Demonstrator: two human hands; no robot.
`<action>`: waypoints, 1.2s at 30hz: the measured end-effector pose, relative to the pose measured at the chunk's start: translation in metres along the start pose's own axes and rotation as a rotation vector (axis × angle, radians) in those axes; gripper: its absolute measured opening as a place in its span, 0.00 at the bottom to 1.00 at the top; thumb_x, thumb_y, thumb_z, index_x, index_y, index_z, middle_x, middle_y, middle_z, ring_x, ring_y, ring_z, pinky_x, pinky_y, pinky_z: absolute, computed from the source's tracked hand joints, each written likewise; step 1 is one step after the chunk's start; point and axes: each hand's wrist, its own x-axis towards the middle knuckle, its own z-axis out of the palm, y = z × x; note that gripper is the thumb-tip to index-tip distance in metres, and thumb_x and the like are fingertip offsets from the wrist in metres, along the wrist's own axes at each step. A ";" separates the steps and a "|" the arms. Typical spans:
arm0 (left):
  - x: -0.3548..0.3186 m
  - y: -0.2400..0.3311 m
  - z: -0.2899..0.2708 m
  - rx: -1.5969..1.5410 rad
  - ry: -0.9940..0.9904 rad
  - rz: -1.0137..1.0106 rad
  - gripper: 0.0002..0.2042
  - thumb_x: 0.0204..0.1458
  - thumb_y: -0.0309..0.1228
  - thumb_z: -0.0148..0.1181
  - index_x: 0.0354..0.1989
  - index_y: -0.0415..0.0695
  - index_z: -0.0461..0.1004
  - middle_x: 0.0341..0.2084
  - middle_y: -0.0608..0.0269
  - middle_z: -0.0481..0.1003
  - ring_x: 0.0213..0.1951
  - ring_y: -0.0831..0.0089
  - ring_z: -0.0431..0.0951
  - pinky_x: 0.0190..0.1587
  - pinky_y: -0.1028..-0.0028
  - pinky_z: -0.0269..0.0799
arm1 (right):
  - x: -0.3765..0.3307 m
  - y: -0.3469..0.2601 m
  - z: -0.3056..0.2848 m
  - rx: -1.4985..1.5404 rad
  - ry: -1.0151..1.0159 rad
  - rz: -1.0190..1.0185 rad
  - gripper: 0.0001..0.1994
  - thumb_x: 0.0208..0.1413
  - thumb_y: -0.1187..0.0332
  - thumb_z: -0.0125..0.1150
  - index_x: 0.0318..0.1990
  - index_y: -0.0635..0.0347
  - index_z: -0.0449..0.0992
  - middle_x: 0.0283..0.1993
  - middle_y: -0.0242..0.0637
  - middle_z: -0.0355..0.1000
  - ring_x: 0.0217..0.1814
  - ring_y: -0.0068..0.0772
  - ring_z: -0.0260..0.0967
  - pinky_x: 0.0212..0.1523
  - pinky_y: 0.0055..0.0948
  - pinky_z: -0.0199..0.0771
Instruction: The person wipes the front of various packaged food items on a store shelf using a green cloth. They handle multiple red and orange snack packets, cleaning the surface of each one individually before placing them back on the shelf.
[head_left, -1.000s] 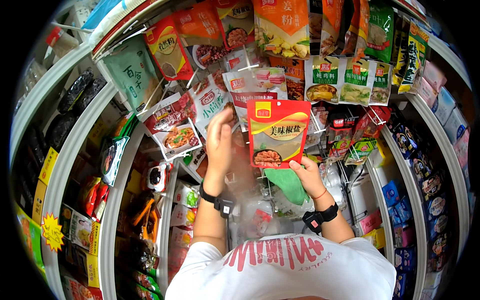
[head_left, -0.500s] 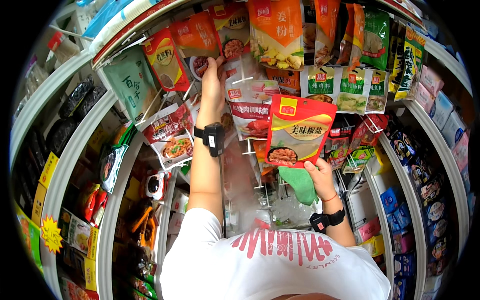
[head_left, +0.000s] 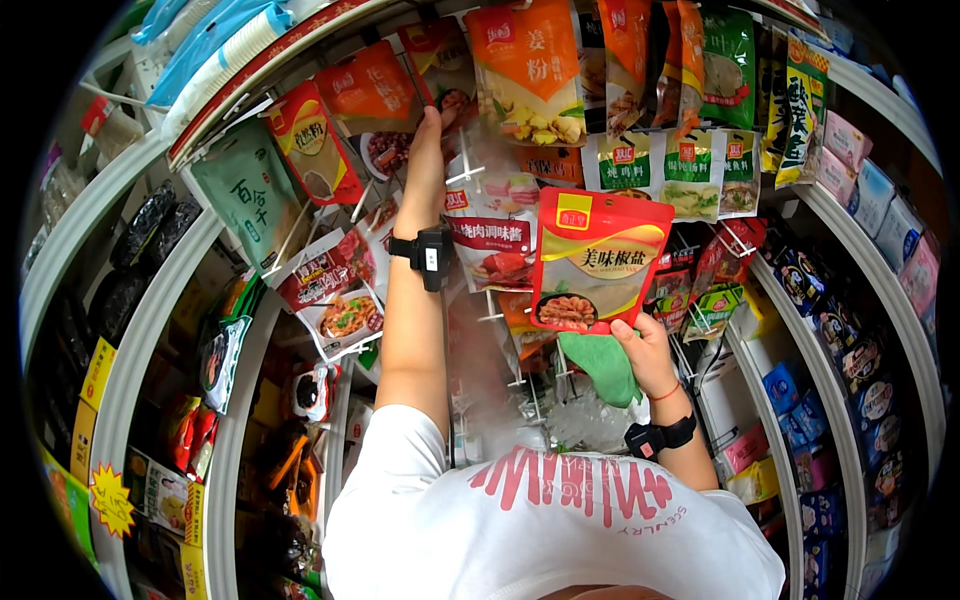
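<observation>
Pinching the red pack (head_left: 606, 262) low on its front edge, the right hand (head_left: 648, 355) has its thumb flat on the foil and its other fingers tucked out of sight behind. So the pack is held out in front of the rack, face up, leaning a bit to the right and overlapping the hanging stock. Same hand has a green cloth (head_left: 603, 372) dangling just under it.

Left hand (head_left: 428, 155) is up by the right edge of a hanging orange pack (head_left: 370, 85), fingers pointing up. Can't tell if it's gripping anything or just touching.

What could go wrong, imo: the red pack is only held by its bottom corner, so a bump against the hooks (head_left: 467, 170) could twist it loose. Slick film plus loose cloth in one hand won't help. On the other side, the chunky wristband (head_left: 433, 258) might snag a hook or knock a neighbour down.

Materials-wise, the red pack is flat and glossy, with a pale curved panel. The cloth looks soft and limp. The sauce pack (head_left: 495, 255) beside it is shiny and wrinkly, the ginger pack (head_left: 530, 75) above is a broad upright rectangle, and the hooks are thin white prongs.
</observation>
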 end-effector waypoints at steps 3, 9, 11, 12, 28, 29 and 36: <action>0.004 0.003 0.000 0.002 -0.026 -0.087 0.35 0.60 0.58 0.36 0.61 0.38 0.62 0.60 0.58 0.63 0.59 0.69 0.60 0.58 0.71 0.53 | 0.001 -0.003 0.001 -0.059 -0.006 -0.039 0.13 0.59 0.64 0.57 0.44 0.66 0.76 0.41 0.31 0.74 0.41 0.18 0.67 0.44 0.22 0.68; -0.018 0.019 0.008 -0.016 -0.051 0.155 0.39 0.60 0.59 0.32 0.63 0.31 0.53 0.65 0.50 0.52 0.66 0.61 0.50 0.65 0.63 0.50 | -0.009 0.003 0.002 0.027 -0.003 0.010 0.13 0.59 0.65 0.57 0.44 0.66 0.75 0.41 0.30 0.74 0.41 0.17 0.67 0.43 0.21 0.68; -0.027 0.025 0.010 -0.104 -0.054 0.237 0.37 0.61 0.56 0.31 0.63 0.31 0.52 0.66 0.50 0.51 0.67 0.61 0.49 0.66 0.61 0.49 | -0.012 0.004 0.003 0.047 -0.010 0.020 0.13 0.59 0.65 0.57 0.44 0.66 0.75 0.41 0.30 0.74 0.41 0.17 0.67 0.43 0.21 0.69; -0.031 0.029 0.012 -0.135 -0.050 0.271 0.36 0.62 0.55 0.31 0.63 0.31 0.52 0.66 0.50 0.51 0.67 0.60 0.50 0.66 0.61 0.49 | -0.013 0.003 0.005 0.050 -0.018 0.021 0.13 0.59 0.65 0.57 0.44 0.66 0.75 0.41 0.30 0.74 0.41 0.17 0.67 0.43 0.21 0.69; -0.099 0.073 0.006 0.013 -0.054 0.429 0.34 0.62 0.54 0.31 0.63 0.35 0.57 0.64 0.54 0.56 0.63 0.65 0.59 0.65 0.63 0.51 | -0.026 0.014 0.030 0.104 -0.099 0.051 0.14 0.59 0.62 0.57 0.44 0.66 0.75 0.40 0.29 0.73 0.41 0.17 0.67 0.43 0.21 0.68; -0.105 0.074 0.006 0.027 -0.051 0.441 0.34 0.62 0.54 0.31 0.63 0.35 0.57 0.64 0.54 0.56 0.63 0.66 0.59 0.65 0.63 0.51 | -0.026 0.015 0.032 0.113 -0.105 0.064 0.14 0.59 0.62 0.57 0.44 0.66 0.75 0.40 0.29 0.73 0.41 0.17 0.67 0.43 0.21 0.68; -0.161 0.076 -0.002 0.047 0.024 0.484 0.34 0.62 0.54 0.31 0.64 0.36 0.54 0.66 0.57 0.53 0.64 0.65 0.57 0.66 0.63 0.50 | -0.028 0.022 0.046 0.113 -0.120 0.072 0.14 0.59 0.63 0.57 0.45 0.65 0.75 0.42 0.31 0.74 0.42 0.18 0.68 0.44 0.21 0.69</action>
